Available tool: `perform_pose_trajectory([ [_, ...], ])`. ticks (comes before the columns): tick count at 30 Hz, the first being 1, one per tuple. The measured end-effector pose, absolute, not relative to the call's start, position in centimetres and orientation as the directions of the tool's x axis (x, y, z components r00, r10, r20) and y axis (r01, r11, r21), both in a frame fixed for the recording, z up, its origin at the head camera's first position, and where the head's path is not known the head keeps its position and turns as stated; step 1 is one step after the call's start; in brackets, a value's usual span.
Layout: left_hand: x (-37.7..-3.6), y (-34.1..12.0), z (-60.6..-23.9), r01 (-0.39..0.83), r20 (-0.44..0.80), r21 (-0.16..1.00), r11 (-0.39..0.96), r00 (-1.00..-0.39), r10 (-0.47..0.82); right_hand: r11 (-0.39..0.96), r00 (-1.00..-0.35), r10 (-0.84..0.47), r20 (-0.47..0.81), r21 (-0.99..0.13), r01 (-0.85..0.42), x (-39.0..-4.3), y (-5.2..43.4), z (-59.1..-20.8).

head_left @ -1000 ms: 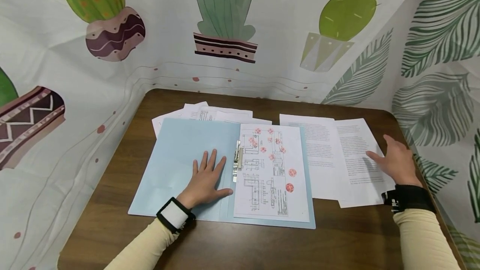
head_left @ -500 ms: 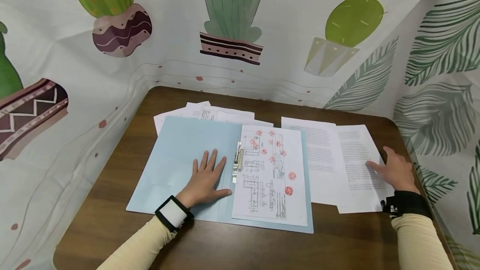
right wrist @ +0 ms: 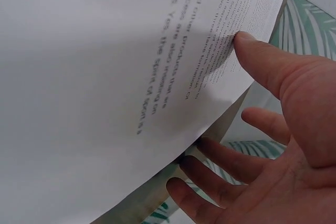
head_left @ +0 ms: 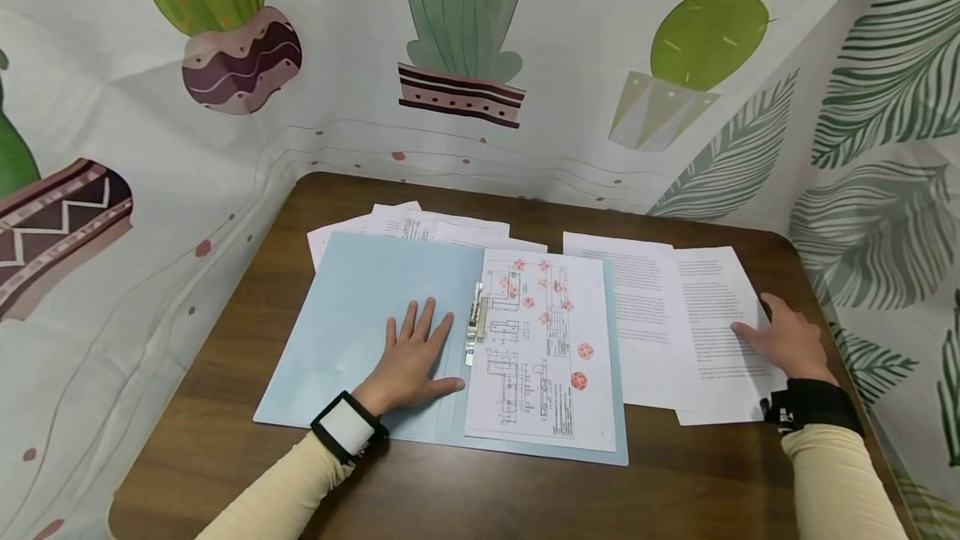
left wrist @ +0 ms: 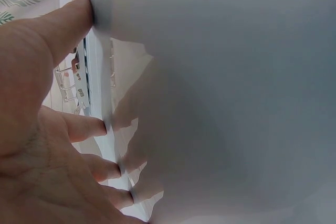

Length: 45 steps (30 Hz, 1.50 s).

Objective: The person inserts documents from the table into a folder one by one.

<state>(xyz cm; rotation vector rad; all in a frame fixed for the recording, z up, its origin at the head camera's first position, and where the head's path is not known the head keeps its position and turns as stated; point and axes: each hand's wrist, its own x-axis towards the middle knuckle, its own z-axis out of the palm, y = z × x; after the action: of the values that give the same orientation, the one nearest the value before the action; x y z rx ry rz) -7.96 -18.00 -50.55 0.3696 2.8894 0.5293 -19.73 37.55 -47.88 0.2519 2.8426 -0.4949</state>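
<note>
A light blue folder (head_left: 360, 315) lies open, with a metal clip (head_left: 476, 323) at its spine. My left hand (head_left: 405, 373) rests spread on its bare left cover, the thumb pointing toward the spine. On the folder's right side is a sheet with technical drawings and red stamps (head_left: 540, 348). My right hand (head_left: 791, 340) is at the right edge of a printed text sheet (head_left: 720, 315). In the right wrist view its thumb (right wrist: 247, 43) touches the printed face, while the other fingers (right wrist: 199, 166) are spread near the paper's edge; whether any reach beneath it I cannot tell.
Another text sheet (head_left: 637, 307) overlaps the one by my right hand and partly meets the folder. Several papers (head_left: 450, 226) stick out behind the folder. All lie on a brown wooden table (head_left: 480, 498), with a cactus-print cloth (head_left: 330, 40) hanging behind.
The view shifts a little as the head moves. My right hand's fingers have come slightly lower and closer to the sheet's edge. My left hand stays on the folder.
</note>
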Motion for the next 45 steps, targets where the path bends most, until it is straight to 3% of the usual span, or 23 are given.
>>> perform_pose_trajectory([
  [25,-7.95,-18.02,-50.85,0.21,-0.117,0.376,0.902,-0.955,0.271,0.923,-0.983,0.104,-0.152,-0.353,0.152,-19.47,37.19,-48.55],
  [45,-7.92,-18.07,-50.73,0.217,-0.114,0.378,0.9,-0.954,0.277,0.859,-0.954,0.292,-0.073,-0.418,0.295,-19.56,37.2,-48.63],
])
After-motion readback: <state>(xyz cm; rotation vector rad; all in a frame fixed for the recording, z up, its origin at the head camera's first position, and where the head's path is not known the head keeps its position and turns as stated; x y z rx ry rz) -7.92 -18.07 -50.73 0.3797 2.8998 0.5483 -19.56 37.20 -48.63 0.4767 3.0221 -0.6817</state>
